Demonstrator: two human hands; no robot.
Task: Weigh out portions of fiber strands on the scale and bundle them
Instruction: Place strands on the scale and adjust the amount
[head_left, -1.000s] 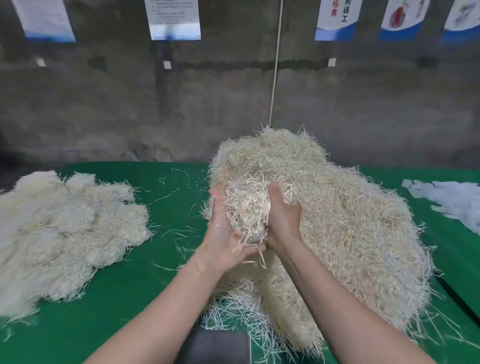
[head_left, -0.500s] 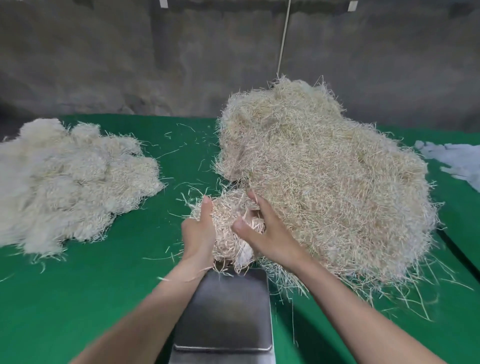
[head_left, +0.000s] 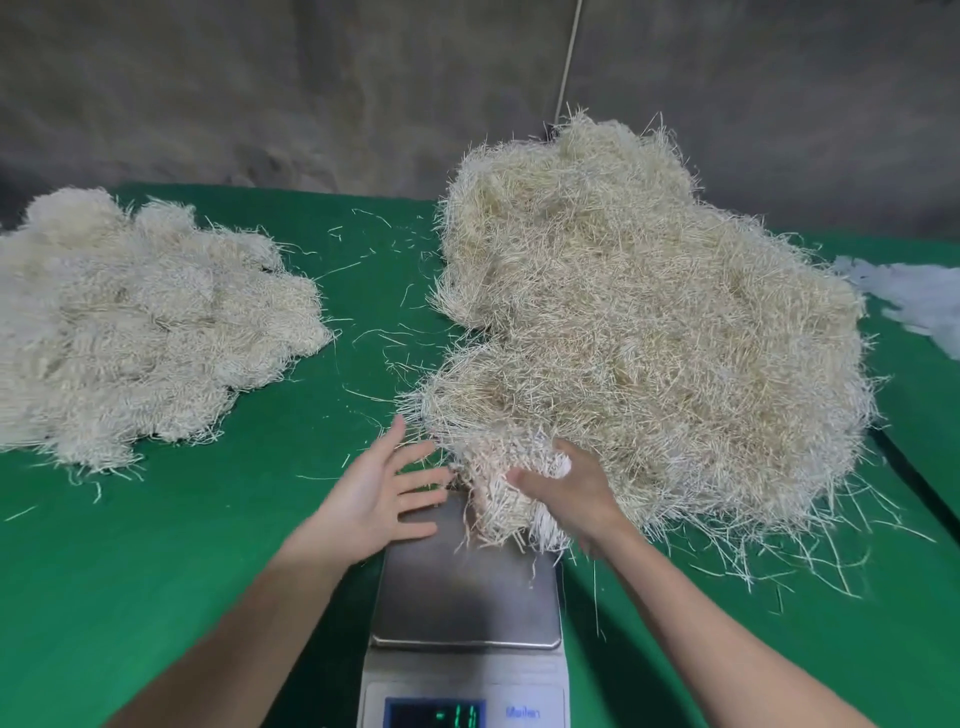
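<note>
change: left hand (head_left: 384, 493) has let go of the clump (head_left: 498, 499), fingers now spread wide | right hand (head_left: 566, 499) alone grips it over the far end of the scale (head_left: 462, 597), beside the big heap (head_left: 649, 322) | contact unclear | meaning: weighing likely starts

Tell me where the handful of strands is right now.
In the head view, the handful is at the far right corner of the scale's platform, gripped by the right hand, against the big pile.
</note>
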